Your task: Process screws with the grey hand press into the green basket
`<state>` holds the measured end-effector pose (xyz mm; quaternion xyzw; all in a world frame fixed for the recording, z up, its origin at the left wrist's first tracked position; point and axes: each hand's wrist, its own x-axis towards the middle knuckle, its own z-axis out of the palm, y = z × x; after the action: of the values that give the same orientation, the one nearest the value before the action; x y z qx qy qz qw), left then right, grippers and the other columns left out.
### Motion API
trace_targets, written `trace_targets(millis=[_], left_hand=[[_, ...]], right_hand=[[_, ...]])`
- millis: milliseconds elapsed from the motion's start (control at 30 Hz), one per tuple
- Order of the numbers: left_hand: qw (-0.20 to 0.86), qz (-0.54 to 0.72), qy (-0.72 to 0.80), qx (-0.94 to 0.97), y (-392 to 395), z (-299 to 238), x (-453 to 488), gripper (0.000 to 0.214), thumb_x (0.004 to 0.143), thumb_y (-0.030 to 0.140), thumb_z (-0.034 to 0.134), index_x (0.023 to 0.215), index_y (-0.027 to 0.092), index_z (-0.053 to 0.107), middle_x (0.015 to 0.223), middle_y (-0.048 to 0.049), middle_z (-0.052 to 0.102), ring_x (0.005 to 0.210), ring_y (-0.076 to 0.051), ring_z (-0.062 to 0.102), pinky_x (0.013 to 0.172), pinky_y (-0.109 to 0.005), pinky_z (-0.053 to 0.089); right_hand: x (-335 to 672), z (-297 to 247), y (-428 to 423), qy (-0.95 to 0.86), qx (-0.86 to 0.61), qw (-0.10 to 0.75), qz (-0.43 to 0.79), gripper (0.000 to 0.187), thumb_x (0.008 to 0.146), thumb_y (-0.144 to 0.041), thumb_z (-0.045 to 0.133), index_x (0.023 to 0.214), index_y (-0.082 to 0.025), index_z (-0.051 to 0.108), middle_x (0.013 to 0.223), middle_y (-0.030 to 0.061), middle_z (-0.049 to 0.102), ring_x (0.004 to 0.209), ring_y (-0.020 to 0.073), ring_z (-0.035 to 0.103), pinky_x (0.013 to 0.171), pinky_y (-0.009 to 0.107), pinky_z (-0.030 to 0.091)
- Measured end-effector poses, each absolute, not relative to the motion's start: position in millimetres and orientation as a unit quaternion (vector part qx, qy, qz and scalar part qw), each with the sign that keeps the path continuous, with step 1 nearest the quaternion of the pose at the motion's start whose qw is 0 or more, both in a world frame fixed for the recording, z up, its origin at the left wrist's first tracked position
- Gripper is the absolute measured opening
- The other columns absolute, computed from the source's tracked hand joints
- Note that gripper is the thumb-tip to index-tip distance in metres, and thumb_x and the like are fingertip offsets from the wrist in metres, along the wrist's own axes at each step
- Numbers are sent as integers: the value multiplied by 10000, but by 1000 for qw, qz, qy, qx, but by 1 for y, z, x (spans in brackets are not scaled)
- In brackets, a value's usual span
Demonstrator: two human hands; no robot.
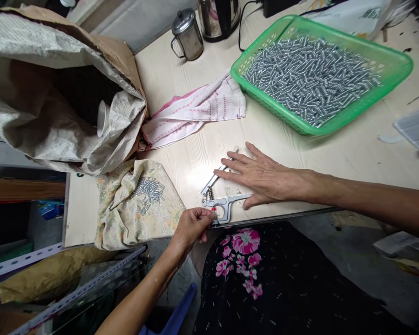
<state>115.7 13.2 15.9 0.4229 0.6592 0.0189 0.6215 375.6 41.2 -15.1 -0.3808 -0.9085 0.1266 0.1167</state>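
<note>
At the table's front edge lies a grey metal hand-press tool [226,207], shaped like pliers, with a coil spring between its arms and a red part near its jaw. My left hand [194,224] is closed in a pinch at that jaw; whatever is between the fingertips is too small to make out. Over the tool's handles my right hand [260,174] is spread flat, palm down, fingers apart and covering the handle ends. Left of the tool, a pile of small silvery metal pieces [150,191] rests on a crumpled floral cloth [167,218].
A green plastic basket [282,114] full of small ribbed metal pieces stands at the back right. Beside it lies a pink-white towel [209,102]. A metal mug [188,37] and a kettle [218,21] are behind. A large open sack [125,125] is at left.
</note>
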Motion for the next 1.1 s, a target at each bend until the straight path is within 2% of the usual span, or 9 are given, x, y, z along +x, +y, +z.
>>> trace_targets(millis=[133, 400, 500, 567, 700, 800, 867, 933, 1100], left_hand=[[620, 20, 666, 415, 13, 17, 118, 395, 617, 497, 764, 711, 143, 618, 464, 74, 493, 290, -54, 392, 319, -179, 235], [618, 23, 661, 425, 13, 13, 117, 373, 642, 490, 751, 677, 152, 598, 455, 66, 495, 296, -60, 395, 322, -184, 264], [602, 4, 658, 453, 9, 15, 113, 342, 726, 481, 700, 697, 153, 608, 477, 57, 499, 310, -73, 404, 335, -199, 284], [520, 5, 665, 536, 3, 18, 112, 308, 810, 449, 647, 723, 154, 636, 532, 26, 542, 383, -99, 476, 393, -217, 359], [241, 88, 570, 781, -1, 23, 128, 212, 902, 353, 607, 1011, 184, 675, 954, -85, 676, 863, -218, 643, 757, -336, 534], [174, 88, 420, 886, 12, 16, 147, 463, 896, 331, 628, 1309, 154, 517, 1302, -164, 573, 1196, -302, 523, 993, -463, 475], [175, 54, 355, 917, 25, 10, 155, 582, 896, 318, 626, 1402, 135, 404, 1393, -183, 500, 1256, -319, 462, 1041, -498, 441], [177, 25, 332, 926, 36, 6, 158, 640, 895, 301, 623, 1441, 132, 335, 1391, -185, 489, 1234, -317, 462, 1024, -501, 451], [182, 6, 318, 930, 51, 6, 160, 664, 891, 319, 631, 1456, 159, 321, 1311, -162, 512, 1159, -305, 485, 979, -484, 465]], right_hand=[[373, -16, 36, -909, -384, 116, 113, 959, 754, -513, 784, 1503, -219, 264, 1392, 188, 472, 1280, 383, 398, 1068, 686, 202], [374, -11, 29, -905, -388, 128, 118, 830, 853, -473, 690, 1497, -171, 263, 1279, 173, 539, 1154, 344, 465, 1060, 638, 247], [371, -12, 27, -904, -392, 117, 121, 759, 887, -420, 657, 1487, -149, 279, 1173, 147, 580, 1059, 309, 490, 1045, 588, 278], [368, -14, 26, -902, -393, 126, 129, 710, 898, -373, 643, 1475, -136, 303, 1114, 127, 591, 1015, 290, 497, 1027, 549, 305], [363, -18, 21, -889, -390, 172, 165, 671, 903, -310, 630, 1463, -112, 317, 1138, 134, 586, 1058, 282, 497, 986, 478, 365], [364, -18, 18, -878, -391, 197, 195, 770, 895, -350, 649, 1492, -92, 236, 1188, 154, 571, 1089, 284, 494, 946, 435, 415], [368, -17, 16, -873, -402, 193, 197, 870, 850, -404, 704, 1488, -62, 221, 1226, 176, 551, 1107, 299, 487, 964, 440, 414], [373, -16, 14, -865, -434, 172, 183, 891, 778, -450, 769, 1434, -51, 317, 1231, 195, 537, 1111, 326, 480, 976, 465, 407], [375, -12, 10, -854, -473, 139, 166, 547, 808, -426, 745, 1204, -113, 535, 1081, 148, 566, 1010, 306, 500, 856, 427, 447]])
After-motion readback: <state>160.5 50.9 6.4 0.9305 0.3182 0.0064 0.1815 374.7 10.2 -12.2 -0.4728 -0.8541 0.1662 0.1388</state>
